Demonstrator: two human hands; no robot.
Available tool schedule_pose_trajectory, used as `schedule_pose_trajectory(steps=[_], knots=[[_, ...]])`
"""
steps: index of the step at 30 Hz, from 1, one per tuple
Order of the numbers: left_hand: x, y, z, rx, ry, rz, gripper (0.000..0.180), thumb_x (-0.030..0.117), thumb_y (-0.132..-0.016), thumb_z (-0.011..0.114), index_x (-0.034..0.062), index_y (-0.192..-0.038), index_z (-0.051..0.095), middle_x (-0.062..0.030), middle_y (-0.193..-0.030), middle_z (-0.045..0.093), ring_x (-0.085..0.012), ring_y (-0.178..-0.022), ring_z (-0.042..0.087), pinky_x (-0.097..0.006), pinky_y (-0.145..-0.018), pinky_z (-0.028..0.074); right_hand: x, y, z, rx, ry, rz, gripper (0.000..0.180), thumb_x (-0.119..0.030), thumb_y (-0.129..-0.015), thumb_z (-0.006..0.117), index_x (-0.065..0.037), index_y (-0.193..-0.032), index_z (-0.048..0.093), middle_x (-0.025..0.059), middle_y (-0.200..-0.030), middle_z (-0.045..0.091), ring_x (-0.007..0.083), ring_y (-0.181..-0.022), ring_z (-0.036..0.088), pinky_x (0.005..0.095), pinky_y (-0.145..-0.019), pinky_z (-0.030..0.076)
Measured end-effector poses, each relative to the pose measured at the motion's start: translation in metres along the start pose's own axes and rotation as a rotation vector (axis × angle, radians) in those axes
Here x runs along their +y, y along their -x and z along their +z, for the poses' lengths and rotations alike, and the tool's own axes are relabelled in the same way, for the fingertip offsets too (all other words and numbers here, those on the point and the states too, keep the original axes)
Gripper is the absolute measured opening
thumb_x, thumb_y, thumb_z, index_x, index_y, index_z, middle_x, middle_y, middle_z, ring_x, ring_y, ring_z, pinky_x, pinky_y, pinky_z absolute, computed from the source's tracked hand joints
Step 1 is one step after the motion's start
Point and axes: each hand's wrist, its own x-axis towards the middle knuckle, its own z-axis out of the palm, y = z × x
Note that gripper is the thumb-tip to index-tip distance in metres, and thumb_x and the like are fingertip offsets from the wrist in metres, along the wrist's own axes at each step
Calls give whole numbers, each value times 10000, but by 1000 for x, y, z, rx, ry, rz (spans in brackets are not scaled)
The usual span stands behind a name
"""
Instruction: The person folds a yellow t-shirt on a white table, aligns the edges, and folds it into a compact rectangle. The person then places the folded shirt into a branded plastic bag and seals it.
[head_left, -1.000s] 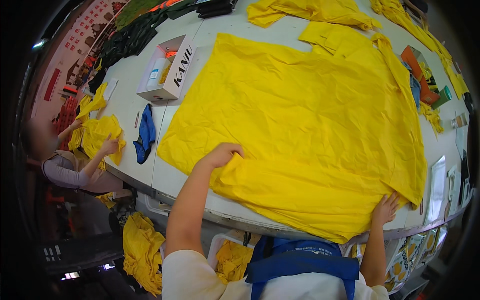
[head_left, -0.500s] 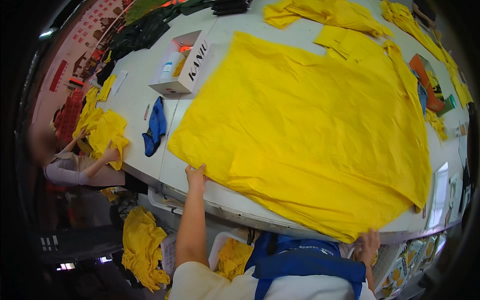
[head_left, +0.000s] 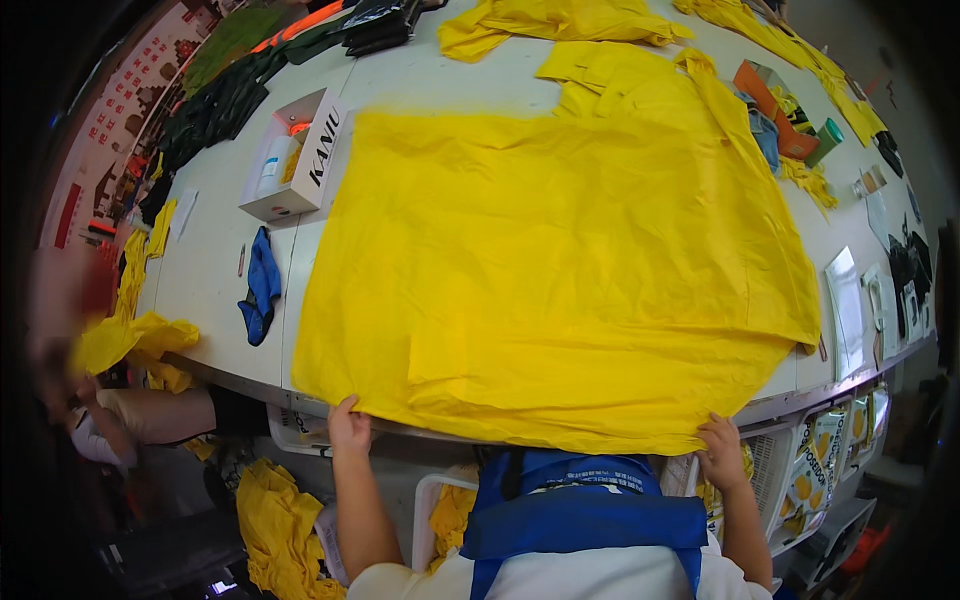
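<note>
A large yellow sheet of thin material (head_left: 560,270), with some creases, lies spread over the white table in front of me. Its near edge hangs slightly over the table's front. My left hand (head_left: 350,425) pinches the near left corner, the fingers on the material and the thumb side hidden. Over at the near right, my right hand (head_left: 720,447) is closed on the same edge, close to where it slants up toward the right corner. Between both hands the edge runs fairly straight, just beyond my blue apron (head_left: 590,520).
On the white table (head_left: 215,260) are a white box (head_left: 290,155) holding a bottle, a blue cloth (head_left: 261,285), more yellow garments (head_left: 560,25), dark folded items (head_left: 380,25) and an orange box (head_left: 775,110). Yellow material fills baskets below. A co-worker (head_left: 150,420) handles yellow material at left.
My right hand has come up onto the near edge, which is now straighter and closer to me. The whole scene has shifted left in view. The co-worker's yellow material has moved toward them.
</note>
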Motion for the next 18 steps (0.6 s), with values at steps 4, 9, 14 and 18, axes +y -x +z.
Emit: schedule_pose_trajectory(steps=[4, 9, 14, 18], knots=[[43, 36, 4, -266, 125, 47, 260, -40, -838, 547, 15, -1092, 544, -89, -1033, 631, -174, -843, 638, -231, -637, 531, 24, 8, -69, 24, -381, 360, 205, -94, -754, 656, -8, -931, 599, 141, -882, 611, 329, -906, 590, 388, -811, 455], [70, -27, 105, -286, -67, 80, 133, 33, -861, 594, 26, -993, 577, -85, -949, 650, -156, -787, 628, -232, -642, 528, 42, -112, -123, 380, -15, 204, 227, -194, -880, 589, 13, -825, 514, 200, -743, 556, 398, -691, 524, 439, -611, 393], [11, -38, 224, -56, -522, 136, 220, 95, -875, 604, 59, -1073, 516, -79, -1021, 517, -178, -870, 534, -313, -704, 527, 89, -230, -70, 220, 191, 345, 375, -383, -915, 542, -12, -864, 522, 222, -847, 612, 417, -825, 576, 482, -694, 445], [-100, 79, 287, -905, -979, 745, 357, 136, -847, 611, 48, -1180, 515, -100, -1081, 538, -190, -932, 539, -302, -831, 464, 113, -258, -42, 166, 198, 440, 408, -442, -937, 482, -40, -890, 530, 208, -836, 636, 410, -826, 598, 497, -704, 460]])
